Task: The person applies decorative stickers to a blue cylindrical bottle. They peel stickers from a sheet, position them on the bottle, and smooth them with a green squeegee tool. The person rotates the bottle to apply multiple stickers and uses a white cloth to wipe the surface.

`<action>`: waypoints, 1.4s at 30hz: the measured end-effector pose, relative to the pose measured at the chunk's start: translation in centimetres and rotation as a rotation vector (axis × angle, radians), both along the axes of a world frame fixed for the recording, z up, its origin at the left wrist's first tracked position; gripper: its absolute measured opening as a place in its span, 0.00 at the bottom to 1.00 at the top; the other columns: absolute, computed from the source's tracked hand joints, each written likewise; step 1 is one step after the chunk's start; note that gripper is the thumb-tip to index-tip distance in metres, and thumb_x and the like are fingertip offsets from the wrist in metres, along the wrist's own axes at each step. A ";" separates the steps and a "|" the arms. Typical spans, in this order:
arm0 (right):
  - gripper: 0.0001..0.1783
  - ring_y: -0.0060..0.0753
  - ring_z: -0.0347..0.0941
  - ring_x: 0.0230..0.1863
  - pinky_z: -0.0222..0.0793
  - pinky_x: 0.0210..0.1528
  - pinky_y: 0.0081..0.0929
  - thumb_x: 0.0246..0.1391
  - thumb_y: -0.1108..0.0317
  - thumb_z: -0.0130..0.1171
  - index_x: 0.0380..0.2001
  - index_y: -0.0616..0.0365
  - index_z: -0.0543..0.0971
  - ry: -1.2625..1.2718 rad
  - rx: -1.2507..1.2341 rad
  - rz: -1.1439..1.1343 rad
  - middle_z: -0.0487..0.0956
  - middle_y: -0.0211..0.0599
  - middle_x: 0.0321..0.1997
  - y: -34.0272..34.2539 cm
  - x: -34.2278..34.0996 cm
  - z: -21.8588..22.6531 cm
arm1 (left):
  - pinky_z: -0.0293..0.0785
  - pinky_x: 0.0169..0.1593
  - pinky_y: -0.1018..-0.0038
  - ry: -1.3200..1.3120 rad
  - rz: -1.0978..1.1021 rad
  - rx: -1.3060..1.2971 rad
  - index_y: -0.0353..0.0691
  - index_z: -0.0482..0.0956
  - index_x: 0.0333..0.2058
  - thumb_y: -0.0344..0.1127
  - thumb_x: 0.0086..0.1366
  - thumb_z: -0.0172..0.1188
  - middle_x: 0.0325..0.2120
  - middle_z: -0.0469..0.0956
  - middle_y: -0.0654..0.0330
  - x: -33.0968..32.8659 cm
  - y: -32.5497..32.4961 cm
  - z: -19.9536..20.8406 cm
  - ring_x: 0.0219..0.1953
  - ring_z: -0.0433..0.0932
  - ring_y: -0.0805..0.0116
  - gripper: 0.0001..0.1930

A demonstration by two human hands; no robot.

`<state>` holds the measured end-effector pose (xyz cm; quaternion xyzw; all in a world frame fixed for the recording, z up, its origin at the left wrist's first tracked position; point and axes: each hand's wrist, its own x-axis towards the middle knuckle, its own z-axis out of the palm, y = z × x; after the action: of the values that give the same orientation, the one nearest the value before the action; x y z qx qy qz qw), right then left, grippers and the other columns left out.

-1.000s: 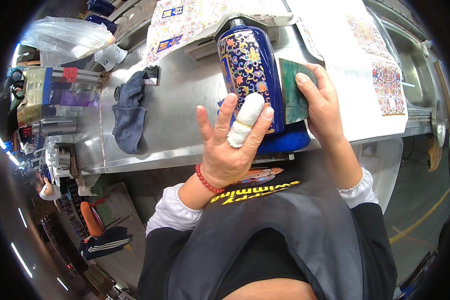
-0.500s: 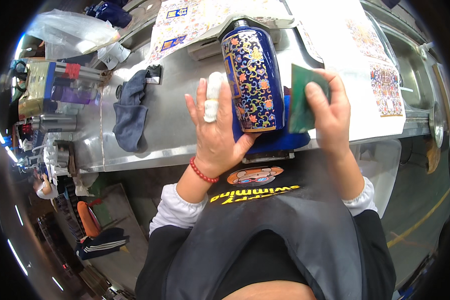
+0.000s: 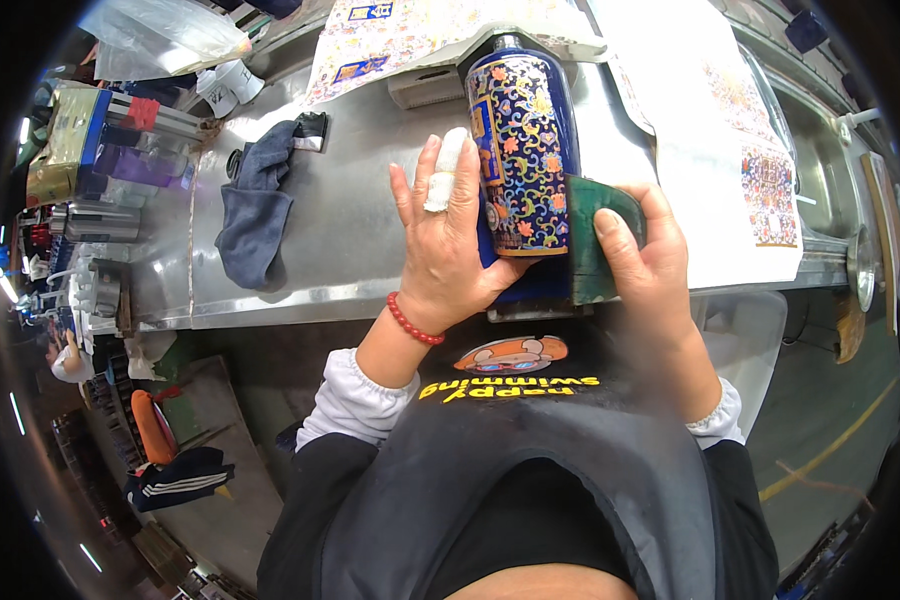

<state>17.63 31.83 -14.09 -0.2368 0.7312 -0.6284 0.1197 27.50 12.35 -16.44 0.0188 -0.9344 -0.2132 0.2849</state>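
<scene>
A dark blue bottle [image 3: 520, 150] with a colourful floral pattern lies on its back on the metal bench, neck pointing away from me. Along its lower left side rests my left hand [image 3: 440, 255], fingers stretched out and thumb across the base end. White wrapping [image 3: 444, 180] covers one of its fingers. My right hand [image 3: 658, 255] pinches a flat green scraper [image 3: 592, 258] between thumb and fingers. The scraper's edge meets the bottle's lower right side, though exact contact is hard to tell. Dark blue material [image 3: 535, 287] shows beneath the bottle's base.
Printed pattern sheets [image 3: 770, 190] lie at the right and behind the bottle. A grey-blue cloth [image 3: 255, 210] is on the bench [image 3: 355, 225] to the left. At the far right is a metal sink [image 3: 820, 165]; a steel flask [image 3: 100, 222] stands at the left.
My right hand has brought the green scraper down and left, from beside the bottle to its lower right edge. The left hand keeps its place against the bottle. The whole view has shifted slightly.
</scene>
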 end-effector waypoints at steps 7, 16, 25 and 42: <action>0.17 0.36 0.72 0.34 0.64 0.44 0.38 0.41 0.74 0.70 0.38 0.54 0.81 1.055 0.283 0.081 0.76 0.29 0.34 0.5 -1.8 2.6 | 0.23 0.71 0.33 -0.086 0.016 -0.298 0.27 0.67 0.64 0.65 0.49 0.70 0.57 0.75 0.44 0.0 -0.6 2.8 0.71 0.55 0.39 0.54; 0.15 0.33 0.67 0.29 0.61 0.38 0.36 0.38 0.69 0.68 0.35 0.51 0.83 1.052 0.138 0.605 0.69 0.28 0.29 -0.1 -1.7 4.6 | 0.25 0.70 0.31 -0.044 0.032 -0.146 0.30 0.65 0.66 0.68 0.49 0.67 0.49 0.78 0.46 -0.8 -0.8 2.0 0.71 0.54 0.41 0.56; 0.17 0.33 0.67 0.29 0.60 0.36 0.33 0.34 0.72 0.69 0.34 0.55 0.84 0.939 0.076 0.620 0.71 0.28 0.30 0.9 -2.2 3.4 | 0.30 0.71 0.36 0.057 0.059 -0.048 0.30 0.56 0.69 0.72 0.45 0.70 0.64 0.66 0.45 -1.0 0.0 0.5 0.71 0.56 0.44 0.64; 0.19 0.32 0.67 0.28 0.61 0.35 0.33 0.32 0.73 0.71 0.35 0.57 0.84 1.096 0.207 0.506 0.70 0.28 0.28 0.7 -2.0 3.4 | 0.32 0.74 0.43 -0.045 -0.402 0.738 0.37 0.48 0.74 0.61 0.61 0.64 0.68 0.63 0.42 0.3 -1.6 -0.9 0.73 0.46 0.33 0.53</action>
<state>15.67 32.53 -10.70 -0.6790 0.6648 -0.2929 -0.1061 27.79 10.74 -17.39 -0.0583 -0.7863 -0.5845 0.1915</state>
